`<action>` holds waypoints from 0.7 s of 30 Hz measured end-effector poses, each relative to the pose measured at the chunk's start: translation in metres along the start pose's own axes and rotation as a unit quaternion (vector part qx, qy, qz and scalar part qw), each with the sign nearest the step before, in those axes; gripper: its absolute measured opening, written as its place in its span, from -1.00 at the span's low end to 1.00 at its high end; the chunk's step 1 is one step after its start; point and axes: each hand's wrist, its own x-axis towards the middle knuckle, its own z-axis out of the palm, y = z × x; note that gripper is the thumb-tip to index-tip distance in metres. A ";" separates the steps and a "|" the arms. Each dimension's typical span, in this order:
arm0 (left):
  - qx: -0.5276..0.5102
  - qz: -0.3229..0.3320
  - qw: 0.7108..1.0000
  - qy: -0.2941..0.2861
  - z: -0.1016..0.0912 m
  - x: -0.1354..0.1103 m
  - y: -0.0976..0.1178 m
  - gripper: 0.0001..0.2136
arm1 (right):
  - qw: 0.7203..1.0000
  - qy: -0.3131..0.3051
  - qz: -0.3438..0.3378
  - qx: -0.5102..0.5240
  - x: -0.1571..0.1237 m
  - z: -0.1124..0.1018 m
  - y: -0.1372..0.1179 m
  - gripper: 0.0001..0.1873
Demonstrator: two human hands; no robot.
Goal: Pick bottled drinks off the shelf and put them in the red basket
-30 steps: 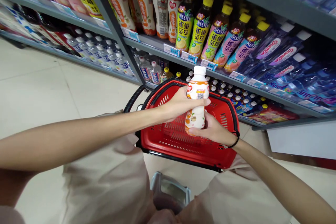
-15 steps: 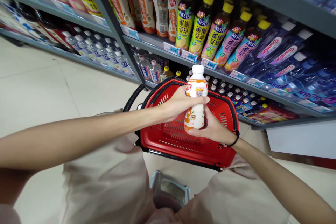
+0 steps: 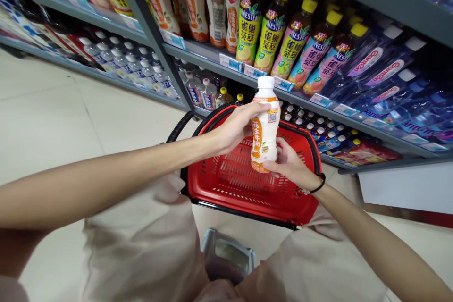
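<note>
I hold a white drink bottle (image 3: pixel 264 125) with an orange label and a white cap upright in both hands. My left hand (image 3: pixel 238 125) wraps its upper part from the left. Fingers of my right hand (image 3: pixel 290 164) close under and round its base. The bottle hangs over a red plastic shopping basket (image 3: pixel 247 198) with black handles, standing on the floor in front of me, with nothing visible inside.
Grey shop shelves (image 3: pixel 198 54) run across the back, packed with bottled teas with yellow caps (image 3: pixel 272 33), blue water bottles (image 3: pixel 382 75) and small bottles low down. Pale tiled floor (image 3: pixel 53 113) lies to the left. A grey stool (image 3: pixel 226 255) shows between my knees.
The bottle has risen slightly and turned in my hands, so an orange strip of the label now faces me. My left fingers have shifted up toward its neck.
</note>
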 end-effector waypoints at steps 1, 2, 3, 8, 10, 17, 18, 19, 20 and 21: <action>-0.004 0.000 1.000 -0.003 0.000 0.000 0.001 -0.59 | 1.000 -0.001 0.000 0.006 -0.001 -0.001 -0.002 -0.21; -0.005 0.001 1.000 -0.007 -0.001 0.001 0.002 -0.58 | 1.000 -0.002 0.000 0.009 -0.002 -0.002 -0.004 -0.23; -0.002 0.004 1.000 -0.010 -0.001 0.001 0.003 -0.56 | 1.000 -0.003 -0.001 0.008 -0.003 -0.003 -0.006 -0.25; 0.013 0.009 1.000 -0.009 -0.004 0.004 0.003 -0.52 | 0.999 -0.028 0.018 0.015 -0.010 -0.008 -0.015 -0.31; 0.011 0.011 1.000 -0.006 -0.006 0.006 0.002 -0.55 | 0.999 -0.033 0.020 0.036 -0.012 -0.009 -0.018 -0.34; 0.034 0.020 0.999 0.010 -0.007 0.009 0.006 -0.54 | 0.997 -0.021 0.024 0.066 -0.018 -0.015 -0.031 -0.39; 0.035 0.021 0.999 0.013 -0.006 0.009 0.006 -0.53 | 0.997 -0.022 0.025 0.064 -0.018 -0.016 -0.032 -0.38; 0.034 0.019 0.999 0.014 -0.006 0.009 0.006 -0.53 | 0.998 -0.025 0.025 0.059 -0.018 -0.017 -0.032 -0.38; 0.033 0.016 0.999 0.013 -0.005 0.009 0.005 -0.53 | 0.998 -0.027 0.022 0.048 -0.018 -0.018 -0.031 -0.38; 0.032 0.011 0.999 0.012 -0.005 0.010 0.004 -0.53 | 0.999 -0.026 0.015 0.032 -0.018 -0.018 -0.030 -0.39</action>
